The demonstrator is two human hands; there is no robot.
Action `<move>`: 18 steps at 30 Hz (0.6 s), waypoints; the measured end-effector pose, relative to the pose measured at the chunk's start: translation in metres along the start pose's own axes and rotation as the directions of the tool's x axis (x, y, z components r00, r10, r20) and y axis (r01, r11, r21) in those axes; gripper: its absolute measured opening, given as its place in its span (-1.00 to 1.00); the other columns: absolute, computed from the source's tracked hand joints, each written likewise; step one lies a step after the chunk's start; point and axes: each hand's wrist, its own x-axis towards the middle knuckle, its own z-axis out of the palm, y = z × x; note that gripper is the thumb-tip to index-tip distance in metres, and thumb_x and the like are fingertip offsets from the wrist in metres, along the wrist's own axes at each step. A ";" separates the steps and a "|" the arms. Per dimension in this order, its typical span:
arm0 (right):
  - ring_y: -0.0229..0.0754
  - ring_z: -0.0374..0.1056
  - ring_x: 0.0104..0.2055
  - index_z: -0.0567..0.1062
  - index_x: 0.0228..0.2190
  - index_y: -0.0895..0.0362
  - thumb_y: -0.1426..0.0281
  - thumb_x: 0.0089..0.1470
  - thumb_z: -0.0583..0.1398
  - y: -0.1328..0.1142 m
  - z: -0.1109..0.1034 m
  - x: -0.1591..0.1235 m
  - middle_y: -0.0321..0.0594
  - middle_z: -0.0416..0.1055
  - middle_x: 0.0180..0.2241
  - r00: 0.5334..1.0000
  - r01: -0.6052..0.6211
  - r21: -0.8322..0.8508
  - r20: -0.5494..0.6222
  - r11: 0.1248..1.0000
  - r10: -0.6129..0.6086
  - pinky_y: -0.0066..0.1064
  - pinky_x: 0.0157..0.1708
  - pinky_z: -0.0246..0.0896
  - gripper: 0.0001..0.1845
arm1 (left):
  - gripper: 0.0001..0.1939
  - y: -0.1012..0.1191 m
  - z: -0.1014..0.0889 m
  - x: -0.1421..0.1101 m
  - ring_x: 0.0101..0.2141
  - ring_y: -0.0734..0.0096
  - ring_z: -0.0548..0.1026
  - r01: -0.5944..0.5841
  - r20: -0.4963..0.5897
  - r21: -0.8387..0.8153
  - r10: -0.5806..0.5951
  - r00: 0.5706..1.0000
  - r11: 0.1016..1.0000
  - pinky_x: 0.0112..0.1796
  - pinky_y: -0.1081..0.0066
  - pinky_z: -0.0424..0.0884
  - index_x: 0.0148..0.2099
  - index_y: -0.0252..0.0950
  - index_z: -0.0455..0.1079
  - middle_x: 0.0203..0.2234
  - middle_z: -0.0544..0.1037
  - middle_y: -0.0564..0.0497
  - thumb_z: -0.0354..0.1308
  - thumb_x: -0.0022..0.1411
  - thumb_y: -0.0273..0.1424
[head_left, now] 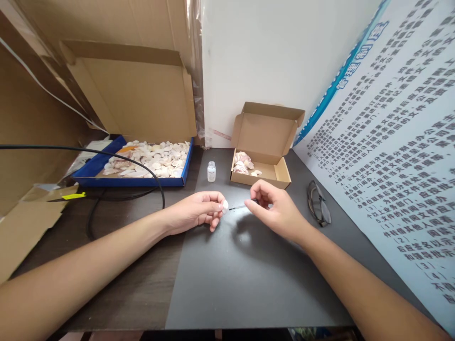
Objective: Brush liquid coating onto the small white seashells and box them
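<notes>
Between the thumb and fingers of my left hand (199, 210) is a small white seashell (225, 206). My right hand (277, 208) pinches a thin applicator brush (237, 207) by its dark end, which the fingers partly cover. The brush's dark tip points left and lies very close to the shell; whether they touch I cannot tell. Behind my hands a small clear bottle (211, 173) with whitish contents and a label stands upright, with no cap visible on it. Both hands are above the dark grey tabletop mat (227, 284).
At the back left, a blue-sided box (131, 181) holds many pale shells. A smaller open cardboard box (263, 179) with several shells stands behind my right hand. Folded eyeglasses (319, 203) lie at right. A black cable (135, 163) crosses the left side. A printed poster (391, 142) borders the right.
</notes>
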 end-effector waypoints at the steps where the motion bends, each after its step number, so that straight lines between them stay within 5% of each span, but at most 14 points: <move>1: -0.31 0.06 -0.52 0.26 -0.44 0.08 0.33 0.09 0.21 0.000 0.000 0.000 -0.40 0.17 -0.55 1.000 0.004 0.017 -0.029 1.000 -0.004 -0.42 -0.50 0.00 -0.80 | -0.85 0.000 0.000 0.000 -0.52 0.56 0.37 0.001 -0.002 -0.005 -0.001 1.000 1.000 -0.44 0.49 0.35 -0.29 -0.34 0.36 -0.49 0.39 0.09 0.26 0.15 -0.39; 13: -0.33 0.04 -0.54 0.24 -0.43 0.07 0.29 0.11 0.19 0.000 0.000 0.000 -0.41 0.13 -0.56 0.998 0.012 0.256 -0.067 0.967 0.006 -0.43 -0.53 -0.03 -0.78 | -0.86 -0.001 0.000 0.001 -0.54 0.55 0.38 -0.006 -0.028 -0.052 0.004 1.000 0.999 -0.48 0.51 0.37 -0.30 -0.35 0.37 -0.50 0.41 0.07 0.22 0.21 -0.38; 18: -0.32 0.05 -0.52 0.28 -0.43 0.09 0.32 0.09 0.22 0.001 -0.002 0.001 -0.40 0.16 -0.54 0.999 -0.027 0.153 -0.030 0.988 0.032 -0.42 -0.50 -0.02 -0.80 | -0.85 -0.001 0.000 0.000 -0.54 0.55 0.39 -0.007 -0.035 -0.068 0.005 0.999 0.998 -0.48 0.51 0.38 -0.30 -0.35 0.36 -0.51 0.41 0.07 0.23 0.21 -0.36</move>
